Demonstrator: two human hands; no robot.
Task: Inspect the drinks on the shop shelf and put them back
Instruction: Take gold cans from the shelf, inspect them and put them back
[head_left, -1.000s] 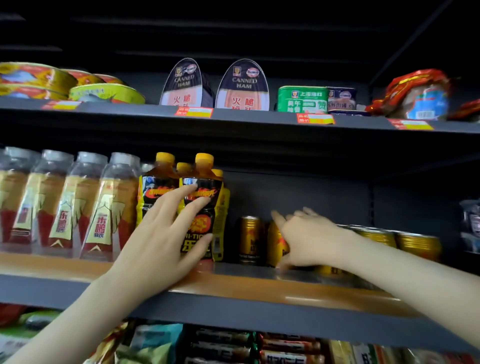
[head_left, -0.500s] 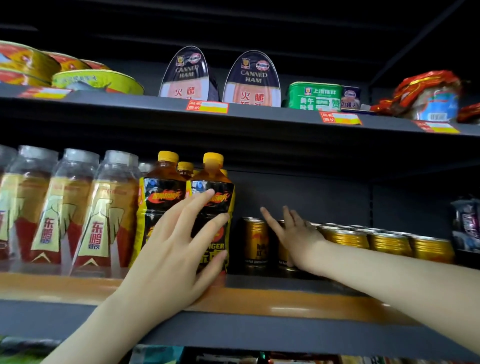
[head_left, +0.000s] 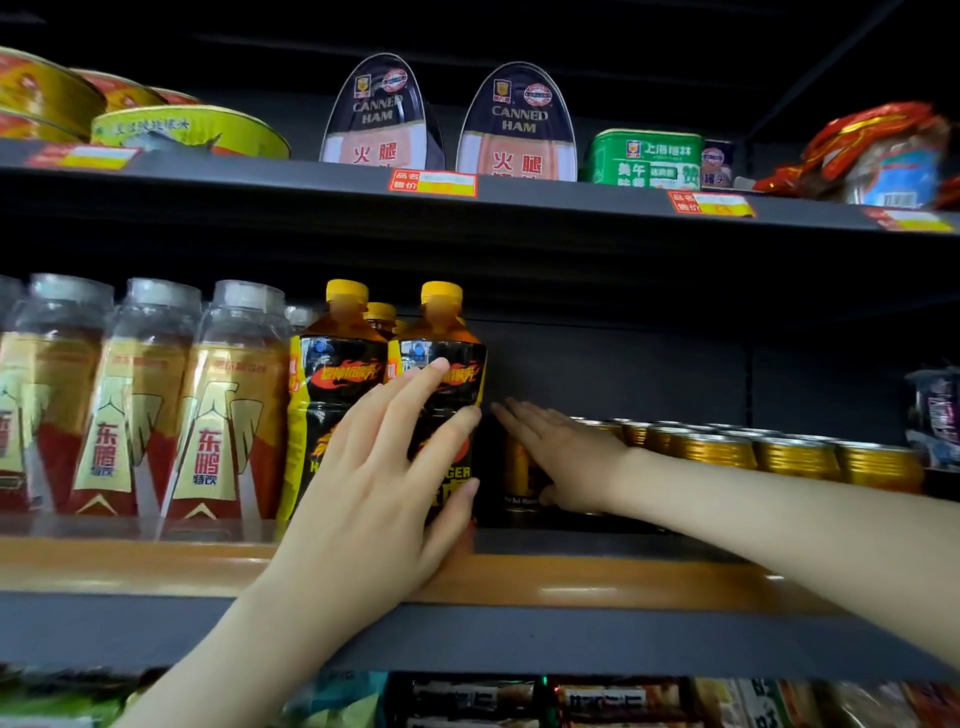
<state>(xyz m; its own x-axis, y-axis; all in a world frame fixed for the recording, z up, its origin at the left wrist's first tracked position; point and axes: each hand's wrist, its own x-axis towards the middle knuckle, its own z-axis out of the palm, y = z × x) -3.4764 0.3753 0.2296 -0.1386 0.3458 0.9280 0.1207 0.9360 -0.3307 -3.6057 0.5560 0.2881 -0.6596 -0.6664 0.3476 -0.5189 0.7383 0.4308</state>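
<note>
the left hand (head_left: 374, 483) lay flat, fingers spread and straight, on the front of a yellow-capped bottle (head_left: 444, 332) that stood at the shelf (head_left: 649, 582) edge, gripping nothing. the right hand (head_left: 569, 457), fingers straight too, reached in just right of that bottle and covered a gold can (head_left: 519, 465). its thumb seemed to touch the can low down, though shadow hid the contact. the bottle's black label showed flame lettering and the letters "ger". clear bottles (head_left: 218, 415) to the left read "东鹏特饮". tins (head_left: 382, 119) higher up read "canned ham".
</note>
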